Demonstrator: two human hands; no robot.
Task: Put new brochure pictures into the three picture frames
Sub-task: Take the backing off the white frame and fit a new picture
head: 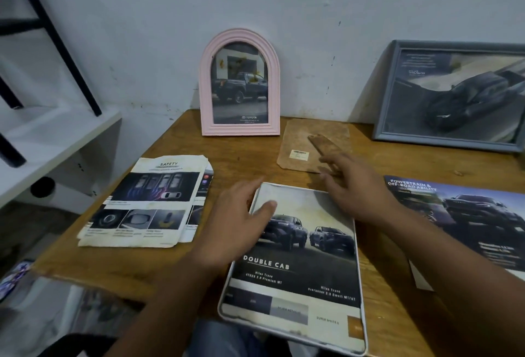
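Head view shows our left hand (241, 220) resting flat-fingered on the white frame (362, 311), which lies face down near the counter (159, 265) edge with the Double Cab brochure page (298, 257) in it. Our right hand (355, 189), fingers loose and holding nothing, reaches toward the brown backing board (301, 140) just beyond. We should keep the page pinned square, then seat the board evenly.

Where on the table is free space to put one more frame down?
Bare wood lies between the pink frame and the safety brochure, and at the table's near left corner. The right side is crowded: backing board, grey frame, powertrain brochure.
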